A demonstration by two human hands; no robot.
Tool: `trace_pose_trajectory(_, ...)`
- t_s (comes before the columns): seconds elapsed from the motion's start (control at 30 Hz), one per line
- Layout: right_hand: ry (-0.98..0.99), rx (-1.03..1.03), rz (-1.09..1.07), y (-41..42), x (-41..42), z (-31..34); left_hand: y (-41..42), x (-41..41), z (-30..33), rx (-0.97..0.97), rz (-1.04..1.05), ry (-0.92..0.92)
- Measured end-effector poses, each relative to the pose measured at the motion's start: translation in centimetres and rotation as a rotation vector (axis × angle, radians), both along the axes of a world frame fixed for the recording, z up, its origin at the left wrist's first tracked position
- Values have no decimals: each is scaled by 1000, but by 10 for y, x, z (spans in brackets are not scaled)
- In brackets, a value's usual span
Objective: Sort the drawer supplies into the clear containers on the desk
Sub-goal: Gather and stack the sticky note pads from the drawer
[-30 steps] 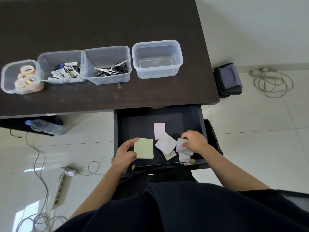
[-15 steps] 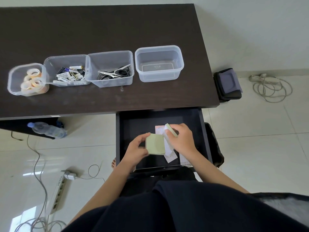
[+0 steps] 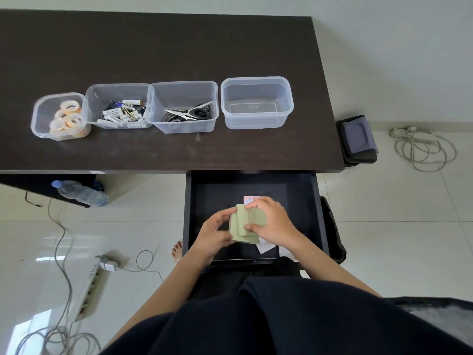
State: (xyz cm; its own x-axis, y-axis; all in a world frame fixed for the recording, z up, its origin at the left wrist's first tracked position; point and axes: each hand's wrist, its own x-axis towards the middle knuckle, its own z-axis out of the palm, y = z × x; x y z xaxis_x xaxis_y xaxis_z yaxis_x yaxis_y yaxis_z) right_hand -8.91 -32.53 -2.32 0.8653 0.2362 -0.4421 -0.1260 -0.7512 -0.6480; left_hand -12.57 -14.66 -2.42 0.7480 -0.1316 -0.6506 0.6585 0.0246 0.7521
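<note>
L hand [image 3: 213, 234] + R hand [image 3: 272, 224] both pinch green sticky-note pads [image 3: 245, 222] over open drawer [image 3: 316, 213], 6 o'clock of desk [image 3: 179, 47] | pads light, floppy, slip-prone as stack; grip by edges, thumb on top | loose notes [image 3: 266, 248] in drawer | empty container [image 3: 257, 102] at 12 o'clock likely target

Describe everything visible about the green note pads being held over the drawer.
The green note pads are pale green squares of paper, at least two, stacked unevenly so the edges are offset. They sit low over the open dark drawer, tilted slightly. The left hand grips the stack's left edge; the right hand pinches the top pad, fingers on its far edge and thumb on its face. A pinkish pad and white paper slips lie beneath in the drawer.
</note>
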Motion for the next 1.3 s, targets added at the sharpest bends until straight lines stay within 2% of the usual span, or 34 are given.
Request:
trace_pose_trajectory(0.1,42,26,-69,-1,0,-2,1,-1,2,-21,35,11)
trace_pose_trajectory(0.23,20,63,-303,-4,-2,-9,2,-2,6,-63,111,18)
trace_pose_trajectory(0.33,36,128,-363,-4,-3,-6,1,-1,10,-63,124,-13)
trace_pose_trajectory(0.57,84,205,-353,-1,-3,6,0,2,19,-42,94,-52)
trace_pose_trajectory(0.73,197,382,-355,-1,-12,4,4,2,27,-64,79,-59)
trace_pose_trajectory(0.9,182,497,-409,-1,-18,7,6,-5,30,-107,87,-88)
trace_pose_trajectory(1.17,121,468,-360,2,-20,18,2,-8,35,-122,199,-88)
trace_pose_trajectory(1.3,73,387,-322,7,-23,23,-2,-8,32,1,221,-113)
